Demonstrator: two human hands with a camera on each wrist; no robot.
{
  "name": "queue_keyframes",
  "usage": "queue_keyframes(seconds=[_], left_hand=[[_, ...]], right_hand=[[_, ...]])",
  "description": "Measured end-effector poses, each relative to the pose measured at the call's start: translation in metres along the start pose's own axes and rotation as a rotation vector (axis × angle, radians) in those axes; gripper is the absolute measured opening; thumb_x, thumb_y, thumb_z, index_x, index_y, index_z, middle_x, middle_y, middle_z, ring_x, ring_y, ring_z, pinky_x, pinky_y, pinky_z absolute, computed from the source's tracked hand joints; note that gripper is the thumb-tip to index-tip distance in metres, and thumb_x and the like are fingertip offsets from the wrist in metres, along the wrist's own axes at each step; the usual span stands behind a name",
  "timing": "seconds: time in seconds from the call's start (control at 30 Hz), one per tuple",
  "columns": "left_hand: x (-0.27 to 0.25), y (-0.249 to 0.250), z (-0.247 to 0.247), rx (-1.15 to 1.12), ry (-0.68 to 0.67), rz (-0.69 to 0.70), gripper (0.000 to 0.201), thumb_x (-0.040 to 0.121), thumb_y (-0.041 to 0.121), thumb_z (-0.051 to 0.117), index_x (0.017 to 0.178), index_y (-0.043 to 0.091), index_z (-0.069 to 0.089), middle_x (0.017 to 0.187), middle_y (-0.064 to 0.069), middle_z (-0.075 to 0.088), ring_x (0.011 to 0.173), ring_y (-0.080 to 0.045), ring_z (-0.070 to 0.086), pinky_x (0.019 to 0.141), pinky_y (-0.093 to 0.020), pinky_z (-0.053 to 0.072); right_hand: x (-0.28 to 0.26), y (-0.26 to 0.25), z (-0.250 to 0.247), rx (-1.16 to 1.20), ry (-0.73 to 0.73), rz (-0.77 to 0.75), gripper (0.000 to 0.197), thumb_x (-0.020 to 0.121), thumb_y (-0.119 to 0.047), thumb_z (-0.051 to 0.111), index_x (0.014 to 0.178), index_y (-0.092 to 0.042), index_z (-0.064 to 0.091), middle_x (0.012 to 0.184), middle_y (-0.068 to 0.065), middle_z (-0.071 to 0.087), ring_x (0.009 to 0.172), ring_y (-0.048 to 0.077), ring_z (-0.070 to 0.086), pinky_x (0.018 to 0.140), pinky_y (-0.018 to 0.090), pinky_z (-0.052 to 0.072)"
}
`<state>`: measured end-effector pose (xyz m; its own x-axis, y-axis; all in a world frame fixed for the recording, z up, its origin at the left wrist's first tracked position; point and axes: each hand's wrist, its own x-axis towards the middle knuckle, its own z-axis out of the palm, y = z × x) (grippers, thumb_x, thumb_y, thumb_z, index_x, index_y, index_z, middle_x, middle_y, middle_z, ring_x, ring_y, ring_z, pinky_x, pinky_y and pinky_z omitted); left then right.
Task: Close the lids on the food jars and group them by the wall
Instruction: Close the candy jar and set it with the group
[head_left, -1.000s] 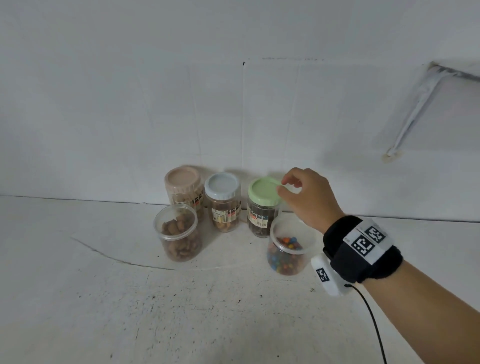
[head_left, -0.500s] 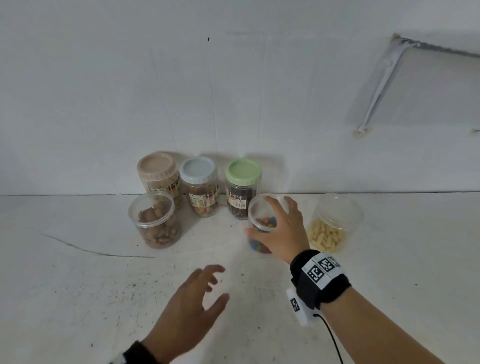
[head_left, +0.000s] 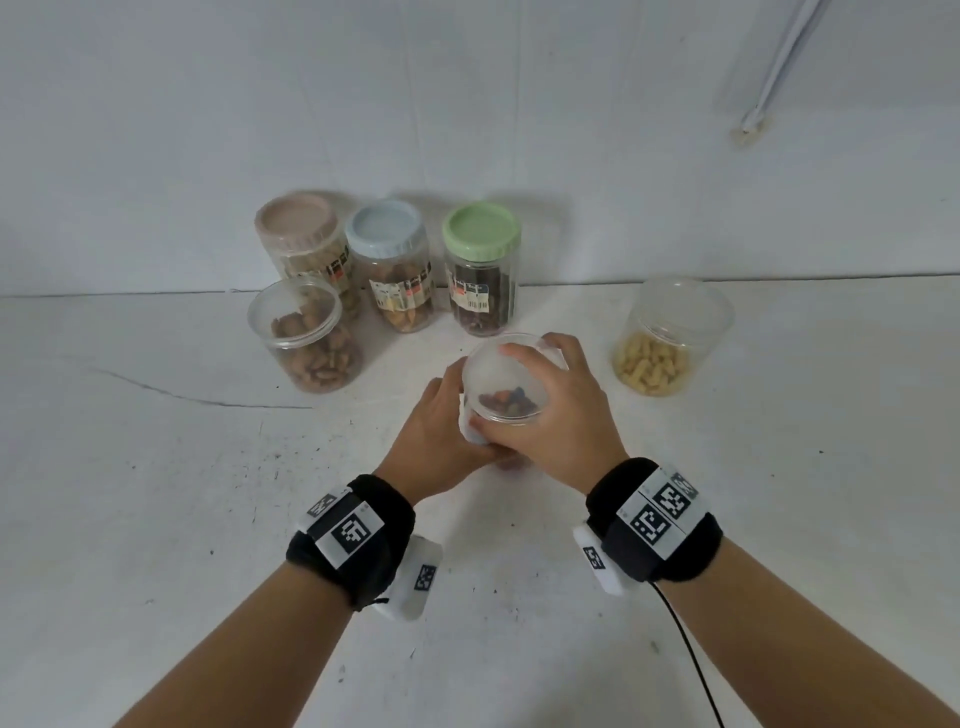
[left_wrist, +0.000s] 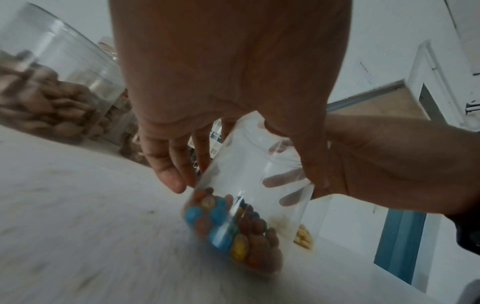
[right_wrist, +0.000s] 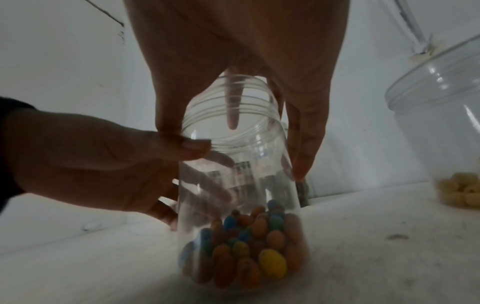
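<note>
Your left hand (head_left: 436, 441) has joined your right hand (head_left: 561, 415); both grips now clasp the lidless candy jar (head_left: 506, 382), drawn from the wall onto open surface (head_left: 156, 519).

Lids (head_left: 481, 228) — beige, blue, green.

Black wristbands (head_left: 358, 545) with white square-code tags — a thin black cable (head_left: 691, 654).
</note>
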<state>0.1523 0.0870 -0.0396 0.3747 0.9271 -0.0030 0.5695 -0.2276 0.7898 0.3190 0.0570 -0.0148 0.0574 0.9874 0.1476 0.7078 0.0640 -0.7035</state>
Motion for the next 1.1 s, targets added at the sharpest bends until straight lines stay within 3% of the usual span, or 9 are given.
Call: queue_keyframes(seconds=[0.1, 0.2, 0.3, 0.37, 0.47, 0.6, 0.83, 0.97, 1.1], left_hand=[[-0.039, -0.002, 0.007, -0.132, 0.000, -0.002, 0.112, 0.053, 0.037, 0.095, 0.148, 0.022, 0.036, 0.139, 0.005, 0.050, 0.125, -0.015, 0.052, 0.103, -0.033, 0.050], [-0.082, -0.005, 0.011, -0.184, -0.015, 0.039, 0.113, 0.051, 0.050, 0.090, 0.146, 0.022, 0.034, 0.132, 0.012, 0.044, 0.123, -0.004, 0.051, 0.101, -0.022, 0.050], [-0.120, -0.007, 0.012, -0.195, -0.040, 0.079, 0.113, 0.055, 0.054, 0.087, 0.149, 0.018, 0.034, 0.137, 0.005, 0.042, 0.130, -0.016, 0.051, 0.105, -0.035, 0.053], [-0.140, -0.009, 0.014, -0.236, -0.055, 0.085, 0.110, 0.056, 0.058, 0.090, 0.147, 0.030, 0.034, 0.139, -0.002, 0.043, 0.130, -0.025, 0.053, 0.105, -0.047, 0.054], [-0.161, -0.012, 0.021, -0.316, -0.066, 0.081, 0.102, 0.064, 0.063, 0.087, 0.147, 0.036, 0.034, 0.144, -0.008, 0.043, 0.136, -0.029, 0.050, 0.109, -0.051, 0.051], [-0.165, -0.017, 0.023, -0.299, -0.065, 0.060, 0.107, 0.071, 0.059, 0.085, 0.152, 0.014, 0.032, 0.148, -0.011, 0.041, 0.140, -0.030, 0.047, 0.112, -0.055, 0.048], [-0.158, -0.015, 0.022, -0.308, -0.138, 0.003, 0.103, 0.068, 0.029, 0.097, 0.146, 0.029, 0.030, 0.142, -0.006, 0.050, 0.133, -0.021, 0.056, 0.108, -0.046, 0.053], [-0.155, -0.016, 0.020, -0.312, -0.141, -0.043, 0.109, 0.063, 0.042, 0.097, 0.146, 0.026, 0.029, 0.144, -0.001, 0.051, 0.137, -0.019, 0.053, 0.112, -0.048, 0.050], [-0.156, -0.013, 0.016, -0.293, -0.146, -0.023, 0.105, 0.064, 0.040, 0.097, 0.147, 0.029, 0.034, 0.141, 0.007, 0.048, 0.132, -0.015, 0.056, 0.108, -0.045, 0.053]], right_hand=[[-0.040, -0.010, 0.004, 0.014, -0.005, -0.058, 0.083, 0.060, -0.060, 0.090, 0.134, -0.037, 0.061, 0.143, -0.006, 0.040, 0.107, 0.002, 0.055, 0.095, 0.026, 0.050], [-0.080, -0.018, 0.005, 0.040, -0.034, -0.089, 0.085, 0.062, -0.067, 0.086, 0.137, -0.039, 0.058, 0.145, -0.008, 0.038, 0.107, -0.011, 0.041, 0.086, 0.003, 0.037], [-0.117, -0.025, 0.002, 0.075, -0.099, -0.104, 0.083, 0.067, -0.071, 0.081, 0.140, -0.042, 0.054, 0.149, -0.010, 0.034, 0.113, -0.014, 0.037, 0.083, -0.004, 0.036], [-0.136, -0.025, 0.002, 0.084, -0.132, -0.125, 0.082, 0.070, -0.073, 0.078, 0.141, -0.042, 0.051, 0.151, -0.010, 0.031, 0.124, -0.008, 0.039, 0.097, 0.006, 0.043], [-0.153, -0.023, 0.004, -0.056, -0.200, -0.191, 0.079, 0.076, -0.079, 0.065, 0.144, -0.044, 0.046, 0.163, -0.009, 0.020, 0.154, 0.015, 0.017, 0.117, 0.045, 0.035], [-0.148, -0.029, -0.010, -0.194, -0.281, -0.306, 0.076, 0.081, -0.079, 0.055, 0.140, -0.032, 0.049, 0.168, -0.006, 0.020, 0.157, 0.015, 0.012, 0.118, 0.050, 0.029], [-0.111, -0.064, -0.035, -0.394, -0.620, -0.415, 0.067, 0.082, -0.058, 0.066, 0.144, -0.044, 0.045, 0.145, 0.002, 0.040, 0.125, 0.025, 0.044, 0.101, 0.041, 0.047], [-0.098, -0.083, -0.031, -0.685, -0.578, -0.297, 0.082, 0.082, -0.086, 0.045, 0.144, -0.033, 0.040, 0.122, 0.011, 0.050, 0.092, 0.027, 0.052, 0.070, 0.036, 0.042], [-0.099, -0.082, -0.033, -0.803, -0.458, -0.164, 0.097, 0.077, -0.096, 0.026, 0.128, -0.016, 0.049, 0.088, 0.004, 0.056, 0.076, 0.026, 0.054, 0.063, 0.036, 0.034]])
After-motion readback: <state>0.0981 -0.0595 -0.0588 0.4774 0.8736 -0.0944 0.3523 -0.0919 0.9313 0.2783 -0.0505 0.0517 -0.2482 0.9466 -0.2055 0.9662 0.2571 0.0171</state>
